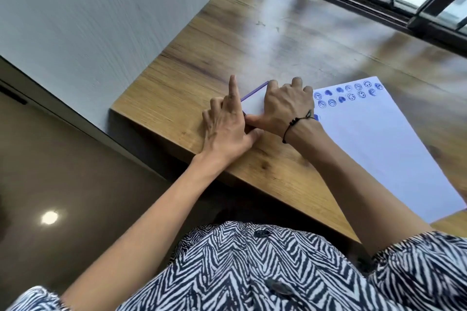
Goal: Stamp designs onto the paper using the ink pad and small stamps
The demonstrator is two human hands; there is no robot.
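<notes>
Both hands meet on the pad [255, 94] left of the paper [379, 139], left hand [227, 129] steadying it, right hand [285, 106] fisted, contents hidden; pad looks light, stiff, best held by edges.

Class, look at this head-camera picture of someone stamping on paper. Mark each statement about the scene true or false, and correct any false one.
1. The paper already carries blue stamped marks near its far edge. True.
2. The right hand wears a dark cord bracelet at the wrist. True.
3. The left hand lies flat with all fingers down. False: its index finger points upward.
4. The paper is completely covered with stamps. False: most of the sheet is blank; the marks are mainly in two rows at the far end.
5. Both hands are close together at a white, purple-edged item to the left of the paper. True.
6. The table is glass. False: it is wood-grained.
</notes>
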